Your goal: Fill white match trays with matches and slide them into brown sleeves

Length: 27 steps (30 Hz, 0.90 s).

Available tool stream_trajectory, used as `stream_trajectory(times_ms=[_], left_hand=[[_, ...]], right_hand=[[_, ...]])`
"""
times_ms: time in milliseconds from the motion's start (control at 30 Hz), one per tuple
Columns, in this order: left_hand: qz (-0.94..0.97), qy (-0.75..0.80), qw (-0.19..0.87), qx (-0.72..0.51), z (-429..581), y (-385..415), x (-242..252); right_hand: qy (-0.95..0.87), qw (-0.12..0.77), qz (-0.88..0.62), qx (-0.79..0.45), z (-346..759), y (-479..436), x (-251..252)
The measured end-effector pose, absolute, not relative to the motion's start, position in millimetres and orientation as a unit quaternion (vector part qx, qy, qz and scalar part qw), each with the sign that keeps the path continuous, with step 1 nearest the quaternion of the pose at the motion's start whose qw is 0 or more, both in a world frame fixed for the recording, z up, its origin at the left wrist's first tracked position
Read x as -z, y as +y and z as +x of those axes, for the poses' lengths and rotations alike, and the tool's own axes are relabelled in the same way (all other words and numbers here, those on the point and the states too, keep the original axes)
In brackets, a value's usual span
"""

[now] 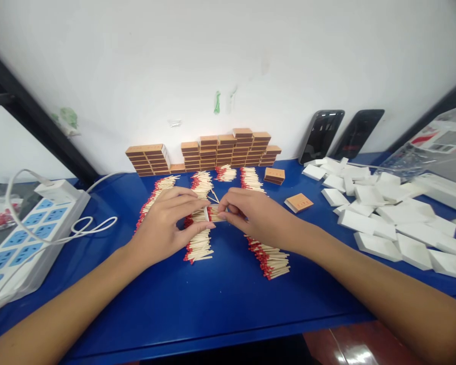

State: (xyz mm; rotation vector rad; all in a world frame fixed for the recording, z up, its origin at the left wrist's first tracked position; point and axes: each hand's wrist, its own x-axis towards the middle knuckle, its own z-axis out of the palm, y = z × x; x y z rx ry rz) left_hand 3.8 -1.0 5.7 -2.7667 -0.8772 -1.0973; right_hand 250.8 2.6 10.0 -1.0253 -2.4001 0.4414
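Between the fingers (196, 202), a matchbox tray (213, 213)

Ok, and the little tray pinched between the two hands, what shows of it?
The matchbox tray is small, white, apparently thin card, mostly hidden by fingers. Pale matchsticks with red heads seem to lie in it. The left hand pinches its left end, the right hand its right end, holding it roughly level above the middle row of matches on the blue table. How full it is cannot be told.
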Motion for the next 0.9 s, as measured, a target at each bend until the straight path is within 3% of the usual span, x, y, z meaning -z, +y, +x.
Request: stream_trajectory(times_ms=[233,333,467,567,900], left_hand=[[-0.888,-0.291,0.021,0.354,3,-1,-6],[-0.885,-0.297,0.02,0.357,3,1,-4],[-0.881,-0.306,0.022,0.362,2,2,-2],[-0.878,-0.309,0.022,0.364,1,1,-2],[-0.876,-0.312,0.026,0.366,2,0,-2]], right_hand=[[-0.864,0.256,-0.426,-0.082,276,15,-35],[-0.856,0.209,-0.471,-0.043,297,26,-46],[-0.872,0.071,-0.473,-0.107,315,38,-48],[-0.868,0.022,-0.472,-0.151,316,43,-40],[-0.853,0.012,-0.499,-0.154,316,44,-37]])
